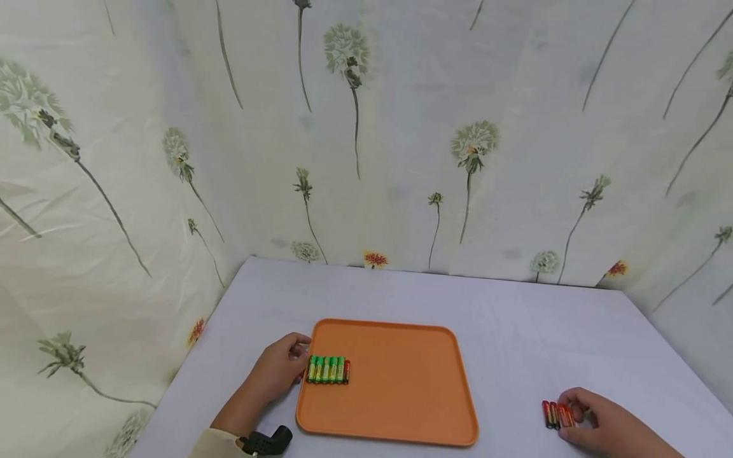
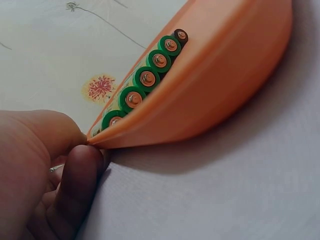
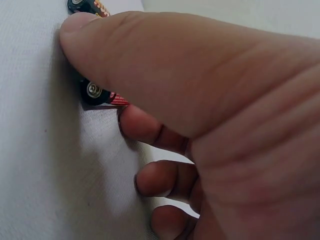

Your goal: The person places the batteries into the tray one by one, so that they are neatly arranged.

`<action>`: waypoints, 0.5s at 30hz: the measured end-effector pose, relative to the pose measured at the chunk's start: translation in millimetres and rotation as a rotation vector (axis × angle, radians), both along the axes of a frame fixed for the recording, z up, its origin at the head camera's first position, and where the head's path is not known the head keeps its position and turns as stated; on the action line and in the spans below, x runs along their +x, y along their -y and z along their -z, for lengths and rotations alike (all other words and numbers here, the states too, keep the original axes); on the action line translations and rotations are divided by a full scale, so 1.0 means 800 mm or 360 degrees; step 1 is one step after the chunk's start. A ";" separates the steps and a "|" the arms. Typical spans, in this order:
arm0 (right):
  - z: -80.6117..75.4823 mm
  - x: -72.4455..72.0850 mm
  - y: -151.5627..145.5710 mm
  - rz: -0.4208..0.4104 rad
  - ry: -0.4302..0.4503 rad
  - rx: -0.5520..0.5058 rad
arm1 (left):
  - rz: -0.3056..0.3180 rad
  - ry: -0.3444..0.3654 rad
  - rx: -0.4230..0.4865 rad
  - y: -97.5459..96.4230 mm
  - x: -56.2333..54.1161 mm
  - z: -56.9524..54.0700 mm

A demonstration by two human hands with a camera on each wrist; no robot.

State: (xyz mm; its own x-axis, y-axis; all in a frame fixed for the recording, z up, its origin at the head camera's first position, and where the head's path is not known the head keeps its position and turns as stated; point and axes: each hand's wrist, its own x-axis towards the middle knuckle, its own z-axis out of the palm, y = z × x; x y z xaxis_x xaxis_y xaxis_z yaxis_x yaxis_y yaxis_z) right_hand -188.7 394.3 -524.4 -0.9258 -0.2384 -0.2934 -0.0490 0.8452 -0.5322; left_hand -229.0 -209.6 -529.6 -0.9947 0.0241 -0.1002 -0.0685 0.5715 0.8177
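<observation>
There are green batteries (image 1: pixel 326 370), red batteries (image 1: pixel 553 415), an orange tray (image 1: pixel 401 388) and a flowered backdrop (image 1: pixel 401 114).

Tray (image 1: pixel 406 388) in head, left-wrist views

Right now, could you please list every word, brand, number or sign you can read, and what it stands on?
None legible.
Green batteries in the orange tray: label print too small.
Red battery beside them: too small.
Red batteries at the right hand: too blurred.

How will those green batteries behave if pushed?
The green batteries look apt to roll, being cylinders lying on their sides. Their smooth-looking casings may feel slippery. The orange tray, with its raised rim, would probably stop them.
</observation>
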 end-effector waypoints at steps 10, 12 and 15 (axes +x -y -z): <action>0.000 0.000 0.004 0.0117 0.0041 0.0013 | 0.0005 -0.0005 0.0021 0.000 0.001 0.001; 0.000 0.001 0.003 0.0122 0.0049 -0.0007 | 0.0008 -0.0005 0.0031 0.000 0.001 0.001; -0.001 0.001 0.001 0.0111 0.0064 -0.0056 | 0.0010 -0.0005 0.0031 0.001 0.001 0.001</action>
